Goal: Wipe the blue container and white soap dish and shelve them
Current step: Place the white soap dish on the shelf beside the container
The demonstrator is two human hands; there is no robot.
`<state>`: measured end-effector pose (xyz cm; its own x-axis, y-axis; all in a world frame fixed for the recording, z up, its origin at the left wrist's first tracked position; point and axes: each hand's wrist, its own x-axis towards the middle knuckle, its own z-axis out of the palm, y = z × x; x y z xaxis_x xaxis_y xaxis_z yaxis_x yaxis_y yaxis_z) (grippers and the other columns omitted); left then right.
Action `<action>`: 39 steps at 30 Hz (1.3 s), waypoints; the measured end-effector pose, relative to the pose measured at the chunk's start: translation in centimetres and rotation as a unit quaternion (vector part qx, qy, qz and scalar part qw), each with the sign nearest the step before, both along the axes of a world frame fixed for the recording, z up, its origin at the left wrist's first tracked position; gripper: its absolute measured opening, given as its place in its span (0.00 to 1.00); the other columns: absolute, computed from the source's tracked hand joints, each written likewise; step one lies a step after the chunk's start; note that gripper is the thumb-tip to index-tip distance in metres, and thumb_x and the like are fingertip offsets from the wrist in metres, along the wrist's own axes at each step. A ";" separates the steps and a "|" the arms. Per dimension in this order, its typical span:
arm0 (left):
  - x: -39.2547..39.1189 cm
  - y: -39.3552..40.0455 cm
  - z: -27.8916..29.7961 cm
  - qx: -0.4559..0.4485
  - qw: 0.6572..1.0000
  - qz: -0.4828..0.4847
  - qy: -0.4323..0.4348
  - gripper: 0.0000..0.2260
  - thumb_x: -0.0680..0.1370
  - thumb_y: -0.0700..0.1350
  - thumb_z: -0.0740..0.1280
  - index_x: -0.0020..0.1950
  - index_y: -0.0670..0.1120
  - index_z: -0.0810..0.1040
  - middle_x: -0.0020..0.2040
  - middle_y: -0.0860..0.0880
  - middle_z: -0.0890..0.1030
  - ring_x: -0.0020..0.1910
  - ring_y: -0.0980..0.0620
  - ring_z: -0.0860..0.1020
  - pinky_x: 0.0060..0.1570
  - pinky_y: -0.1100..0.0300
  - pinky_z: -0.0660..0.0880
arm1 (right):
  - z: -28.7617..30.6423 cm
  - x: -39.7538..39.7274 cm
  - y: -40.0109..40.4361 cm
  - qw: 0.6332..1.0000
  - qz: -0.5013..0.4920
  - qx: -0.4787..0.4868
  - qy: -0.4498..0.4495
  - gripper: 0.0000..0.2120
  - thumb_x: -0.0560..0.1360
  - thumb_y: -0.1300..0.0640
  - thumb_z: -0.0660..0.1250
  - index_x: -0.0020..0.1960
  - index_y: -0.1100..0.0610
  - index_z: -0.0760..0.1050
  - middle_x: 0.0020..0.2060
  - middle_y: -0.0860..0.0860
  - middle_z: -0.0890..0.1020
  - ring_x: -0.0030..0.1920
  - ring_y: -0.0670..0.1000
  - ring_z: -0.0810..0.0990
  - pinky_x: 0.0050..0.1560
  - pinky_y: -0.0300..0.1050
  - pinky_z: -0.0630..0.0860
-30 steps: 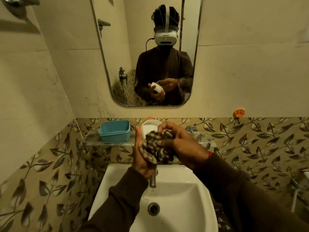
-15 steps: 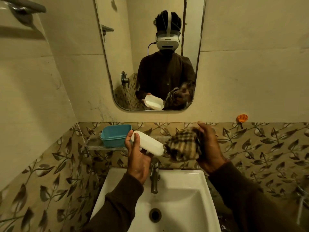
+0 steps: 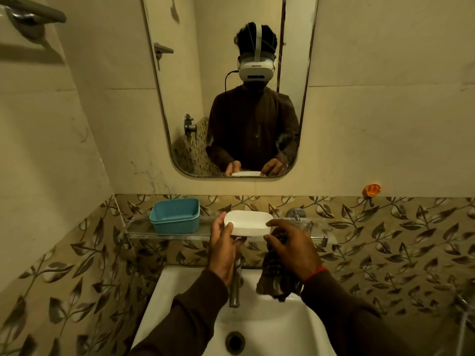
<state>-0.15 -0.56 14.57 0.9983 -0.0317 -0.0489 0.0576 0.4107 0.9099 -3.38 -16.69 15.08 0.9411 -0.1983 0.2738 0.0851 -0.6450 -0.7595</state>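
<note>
The blue container [image 3: 176, 215] stands upright on the left part of the glass shelf [image 3: 144, 231]. Just right of it, at shelf height, is the white soap dish [image 3: 248, 223], open side up; whether it rests on the glass I cannot tell. My left hand [image 3: 223, 250] grips the dish's left end from below. My right hand [image 3: 293, 245] touches the dish's right end with index finger and thumb, and its other fingers hold a dark checked cloth [image 3: 276, 276] that hangs over the basin.
A white sink [image 3: 270, 327] with a chrome tap [image 3: 235, 286] lies below the shelf. A mirror [image 3: 231, 86] hangs above, an orange hook [image 3: 372, 190] is on the wall at right, and a towel bar [image 3: 33, 11] at top left.
The cloth came off the dish and dropped below my right hand. The dish turned open side up and moved forward to shelf height, and my right hand came to its right end.
</note>
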 end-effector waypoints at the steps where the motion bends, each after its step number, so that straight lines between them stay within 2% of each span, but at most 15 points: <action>1: 0.4 0.0 0.0 0.088 0.996 0.003 0.000 0.20 0.85 0.44 0.57 0.77 0.54 0.65 0.75 0.43 0.69 0.65 0.46 0.75 0.60 0.51 0.77 | -0.4 0.5 -0.3 1.000 -0.011 -0.008 -0.001 0.16 0.74 0.51 0.69 0.60 0.41 0.73 0.48 0.42 0.79 0.44 0.39 0.77 0.42 0.34 0.77; 4: 1.6 -0.2 0.3 0.294 0.955 0.000 -0.028 0.22 0.85 0.46 0.58 0.80 0.52 0.61 0.79 0.44 0.65 0.72 0.44 0.68 0.68 0.50 0.69 | -1.4 1.9 -0.9 0.997 -0.036 -0.063 -0.005 0.14 0.74 0.50 0.69 0.59 0.41 0.74 0.45 0.41 0.79 0.40 0.40 0.80 0.41 0.40 0.81; 7: 2.4 -0.5 0.6 0.398 0.916 -0.001 -0.057 0.24 0.85 0.46 0.59 0.81 0.47 0.59 0.80 0.42 0.64 0.77 0.43 0.63 0.74 0.50 0.63 | -2.5 3.4 -1.1 0.991 -0.048 -0.127 -0.016 0.10 0.74 0.50 0.68 0.55 0.41 0.75 0.44 0.42 0.80 0.39 0.40 0.79 0.40 0.39 0.80; 10: 3.1 -0.5 0.7 0.431 0.902 -0.011 -0.038 0.25 0.85 0.46 0.58 0.81 0.45 0.57 0.80 0.41 0.63 0.78 0.43 0.63 0.75 0.50 0.62 | -3.3 4.5 -1.1 0.986 -0.041 -0.161 -0.022 0.11 0.74 0.49 0.67 0.56 0.41 0.74 0.48 0.44 0.81 0.46 0.44 0.80 0.48 0.43 0.80; 14: 3.7 -0.6 0.6 0.447 0.894 -0.016 -0.040 0.25 0.85 0.45 0.58 0.81 0.43 0.57 0.80 0.41 0.64 0.78 0.43 0.64 0.76 0.50 0.62 | -3.5 4.3 -1.3 0.990 -0.034 -0.139 -0.014 0.23 0.73 0.47 0.70 0.66 0.43 0.68 0.55 0.47 0.80 0.51 0.46 0.78 0.51 0.45 0.80; 18: 4.0 -0.3 0.4 0.465 0.884 -0.002 -0.045 0.24 0.85 0.44 0.58 0.81 0.43 0.57 0.80 0.41 0.64 0.78 0.42 0.64 0.76 0.50 0.62 | -2.7 1.7 -1.2 0.998 -0.007 -0.049 -0.047 0.25 0.72 0.45 0.71 0.66 0.44 0.67 0.55 0.42 0.73 0.45 0.35 0.73 0.40 0.25 0.70; 19: 4.0 -0.2 0.4 0.458 0.887 0.005 -0.048 0.24 0.85 0.44 0.58 0.81 0.43 0.58 0.80 0.41 0.64 0.78 0.42 0.64 0.76 0.49 0.63 | -2.5 0.8 -1.1 0.998 -0.002 -0.020 -0.056 0.24 0.71 0.46 0.72 0.64 0.42 0.68 0.55 0.41 0.72 0.46 0.34 0.72 0.38 0.24 0.69; 22: 3.3 0.2 -0.1 0.388 0.914 0.058 -0.101 0.23 0.85 0.42 0.60 0.80 0.45 0.61 0.79 0.42 0.66 0.75 0.43 0.67 0.73 0.44 0.69 | -1.8 -1.5 -1.2 0.995 0.001 0.095 -0.025 0.22 0.67 0.46 0.76 0.58 0.41 0.73 0.54 0.43 0.74 0.50 0.39 0.74 0.43 0.29 0.70; 26: 0.1 1.0 -2.1 0.311 0.921 0.119 -0.203 0.19 0.83 0.44 0.62 0.75 0.51 0.69 0.73 0.46 0.71 0.69 0.49 0.72 0.64 0.53 0.75 | -1.4 -3.5 -1.7 0.973 0.045 0.219 0.061 0.19 0.65 0.50 0.78 0.55 0.46 0.78 0.48 0.41 0.83 0.48 0.41 0.81 0.39 0.29 0.76; 29: -3.0 0.5 -4.4 0.294 0.932 0.074 -0.197 0.16 0.83 0.45 0.63 0.70 0.55 0.71 0.70 0.49 0.73 0.64 0.55 0.75 0.61 0.58 0.76 | -1.8 -4.0 -2.1 0.980 0.017 0.182 0.074 0.10 0.69 0.54 0.76 0.48 0.46 0.80 0.41 0.41 0.84 0.43 0.39 0.82 0.37 0.29 0.75; 32: -5.6 -0.4 -6.0 0.309 0.942 -0.001 -0.132 0.14 0.83 0.48 0.64 0.66 0.62 0.70 0.66 0.52 0.73 0.56 0.63 0.76 0.47 0.72 0.75 | -2.8 -4.0 -2.2 0.994 -0.030 0.064 0.078 0.06 0.73 0.55 0.71 0.50 0.50 0.81 0.41 0.44 0.82 0.44 0.43 0.81 0.45 0.38 0.76; 34: -7.1 -1.0 -6.7 0.297 0.950 -0.095 -0.025 0.11 0.82 0.53 0.64 0.63 0.64 0.69 0.66 0.53 0.74 0.52 0.65 0.75 0.40 0.74 0.74 | -3.2 -4.2 -1.9 0.996 -0.043 0.023 0.068 0.06 0.74 0.54 0.70 0.51 0.51 0.80 0.40 0.44 0.81 0.43 0.43 0.80 0.45 0.38 0.76; 36: -8.4 -1.6 -7.2 0.223 0.955 -0.175 0.081 0.09 0.81 0.60 0.61 0.60 0.64 0.71 0.62 0.55 0.79 0.52 0.63 0.77 0.43 0.67 0.75 | -3.2 -4.6 -1.2 0.998 -0.038 0.022 0.052 0.05 0.74 0.54 0.70 0.50 0.49 0.80 0.39 0.43 0.81 0.43 0.43 0.80 0.43 0.35 0.73; 38: -9.3 -2.2 -7.8 0.098 0.964 -0.198 0.146 0.14 0.78 0.66 0.58 0.56 0.62 0.77 0.52 0.58 0.86 0.50 0.55 0.84 0.47 0.56 0.79 | -3.1 -5.4 0.0 0.997 -0.008 0.049 0.057 0.03 0.75 0.54 0.70 0.46 0.46 0.80 0.38 0.39 0.81 0.41 0.38 0.79 0.41 0.30 0.71; 39: -9.5 -2.5 -8.1 0.044 0.967 -0.191 0.163 0.18 0.77 0.68 0.58 0.55 0.62 0.81 0.49 0.56 0.88 0.50 0.51 0.86 0.50 0.51 0.80 | -3.0 -5.9 0.9 0.993 0.011 0.089 0.074 0.04 0.75 0.54 0.69 0.45 0.45 0.80 0.37 0.39 0.82 0.40 0.38 0.80 0.40 0.28 0.71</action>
